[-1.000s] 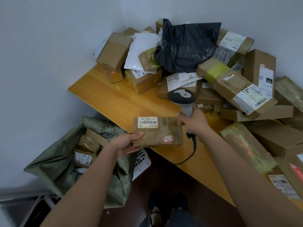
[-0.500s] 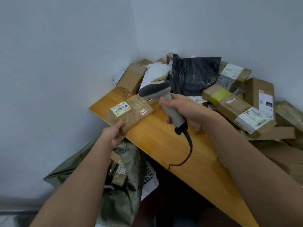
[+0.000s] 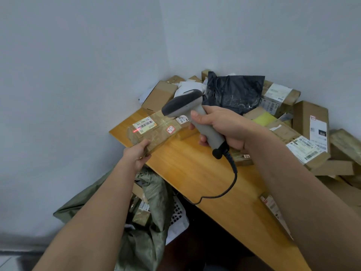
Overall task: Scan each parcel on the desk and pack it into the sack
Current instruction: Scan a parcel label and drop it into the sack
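My left hand (image 3: 136,154) grips the near end of a flat brown taped parcel (image 3: 156,132), held above the desk's left corner. A white barcode label sits on its top, and a red scan line glows at the label's left edge. My right hand (image 3: 220,128) holds a grey barcode scanner (image 3: 187,106) by the handle, with its head aimed down at that label. The scanner's black cable drops over the desk edge. An olive green sack (image 3: 148,222) lies open on the floor below the desk, with several parcels inside.
The wooden desk (image 3: 195,173) carries a heap of cardboard parcels (image 3: 310,122), a black plastic bag (image 3: 232,92) and white mailers against the corner walls. A white perforated basket (image 3: 177,216) sits under the desk beside the sack.
The parcel was lifted off the desk and tilted towards the scanner. My right hand raised the scanner and pointed it at the label, where the red line now shows.
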Tool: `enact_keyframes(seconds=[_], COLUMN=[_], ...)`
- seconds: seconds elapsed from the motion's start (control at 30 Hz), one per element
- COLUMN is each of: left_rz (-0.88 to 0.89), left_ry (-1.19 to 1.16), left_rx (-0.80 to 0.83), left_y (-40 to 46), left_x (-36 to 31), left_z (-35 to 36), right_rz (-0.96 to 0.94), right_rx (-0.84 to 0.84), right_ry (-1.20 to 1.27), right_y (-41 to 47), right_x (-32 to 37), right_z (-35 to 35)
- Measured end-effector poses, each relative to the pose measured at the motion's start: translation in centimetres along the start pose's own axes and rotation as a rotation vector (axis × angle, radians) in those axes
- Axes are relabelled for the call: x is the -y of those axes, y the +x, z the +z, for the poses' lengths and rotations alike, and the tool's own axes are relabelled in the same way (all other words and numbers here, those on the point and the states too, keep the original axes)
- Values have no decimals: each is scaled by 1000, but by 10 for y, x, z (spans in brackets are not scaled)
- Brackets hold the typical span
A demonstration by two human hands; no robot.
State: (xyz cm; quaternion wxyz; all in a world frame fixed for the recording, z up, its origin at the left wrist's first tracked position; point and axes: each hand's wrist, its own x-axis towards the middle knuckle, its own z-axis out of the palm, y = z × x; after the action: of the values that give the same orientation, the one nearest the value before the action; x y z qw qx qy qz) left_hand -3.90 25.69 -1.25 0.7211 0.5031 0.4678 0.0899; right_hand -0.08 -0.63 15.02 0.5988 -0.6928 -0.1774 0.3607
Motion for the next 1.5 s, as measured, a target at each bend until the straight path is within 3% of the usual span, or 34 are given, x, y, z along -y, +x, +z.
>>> enact_keyframes(seconds=[0.97,1.17,1.3,1.5], left_rz=[-23,-101,-185,-424], left_ry=[8,-95,-205,-141], left_rx=[-77,-182,-362,-492], left_y=[18,6,0,22], left_x=[27,52,88,149], left_z=[-5,-61,-123,-194], right_rz=[59,113,162,275], right_rx=[85,188,119,24], right_ry=[108,281,295,384], right_y=[1,37,67,109], right_x=[-3,-31,-62,-104], right_z=[-19,11,38,71])
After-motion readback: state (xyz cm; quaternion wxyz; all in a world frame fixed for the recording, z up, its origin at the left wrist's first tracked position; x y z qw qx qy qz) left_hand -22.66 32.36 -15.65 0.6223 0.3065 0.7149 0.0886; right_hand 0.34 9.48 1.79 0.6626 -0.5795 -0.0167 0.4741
